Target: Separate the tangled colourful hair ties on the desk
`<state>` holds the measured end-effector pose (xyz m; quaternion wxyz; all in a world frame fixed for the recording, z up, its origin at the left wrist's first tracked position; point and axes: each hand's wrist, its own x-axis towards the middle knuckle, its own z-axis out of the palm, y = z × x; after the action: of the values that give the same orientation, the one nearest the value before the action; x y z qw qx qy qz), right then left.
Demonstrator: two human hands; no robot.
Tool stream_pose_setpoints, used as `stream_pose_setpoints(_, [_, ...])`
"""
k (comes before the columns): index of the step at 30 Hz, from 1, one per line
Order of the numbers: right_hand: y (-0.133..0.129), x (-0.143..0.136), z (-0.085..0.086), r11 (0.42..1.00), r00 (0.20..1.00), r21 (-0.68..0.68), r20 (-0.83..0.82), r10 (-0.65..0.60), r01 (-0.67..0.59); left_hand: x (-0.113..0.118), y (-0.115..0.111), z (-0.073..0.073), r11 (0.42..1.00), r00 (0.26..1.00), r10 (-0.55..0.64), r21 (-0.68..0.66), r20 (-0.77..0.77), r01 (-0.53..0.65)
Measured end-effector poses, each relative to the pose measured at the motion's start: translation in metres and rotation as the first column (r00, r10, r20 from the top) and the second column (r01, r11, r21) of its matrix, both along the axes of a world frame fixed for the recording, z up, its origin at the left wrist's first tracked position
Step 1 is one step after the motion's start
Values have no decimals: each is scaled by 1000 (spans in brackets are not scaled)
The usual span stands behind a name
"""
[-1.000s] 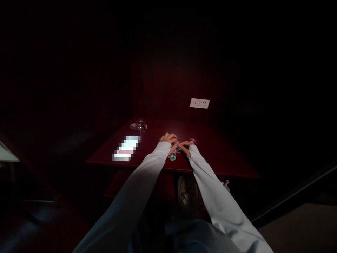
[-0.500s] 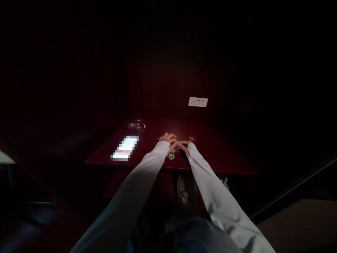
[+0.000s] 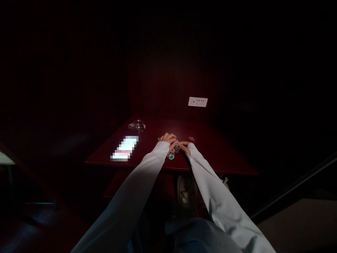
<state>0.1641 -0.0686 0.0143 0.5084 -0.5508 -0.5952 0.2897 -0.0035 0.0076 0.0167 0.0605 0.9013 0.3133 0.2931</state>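
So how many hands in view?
2: left hand and right hand, fingers close together beside the small coloured loops on the table. Dark areas could hide others.

A white socket plate (image 3: 198, 102) sits on the wall (image 3: 160, 91).

Roomy right and beyond, tight on the near side

Right of the fingers: broad bare stretch of tabletop (image 3: 218, 151); sole snag a small pink cluster (image 3: 191, 139), just beyond the right fingers (image 3: 182, 143). Beyond: open strip, ended by the back wall (image 3: 163, 91). Left of the left fingers (image 3: 172, 136): part of a pale ring (image 3: 159, 138) close in, then a free lane, then a bright, pixelated slab (image 3: 125, 147); transparent container (image 3: 138, 124) farther off, left and beyond. Near side: loose coloured bands (image 3: 171, 157) clutter the gap between wrists, sleeves (image 3: 147, 168) flanking it. Between both hands' fingertips: hardly any gap.
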Motion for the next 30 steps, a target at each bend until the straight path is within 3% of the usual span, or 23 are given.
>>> stream_pose_setpoints(4, [3, 3, -5, 1000, 998, 19, 56, -10, 9, 0, -1, 1, 1000, 1000, 13, 5, 21, -14])
stream_pose_setpoints(10, [11, 4, -11, 977, 941, 113, 269, -206, 181, 0, -3, 2, 997, 993, 82, 0, 83, -83])
stream_pose_setpoints(18, [14, 4, -10, 986, 891, 150, 435, -133, 74, -2, 0, 1, 996, 989, 90, -16, 118, -88])
stream_pose_setpoints(30, [17, 7, -18, 984, 901, 169, 418, -115, 47, -2, 1, 1, 997, 989, 73, -33, 128, -69])
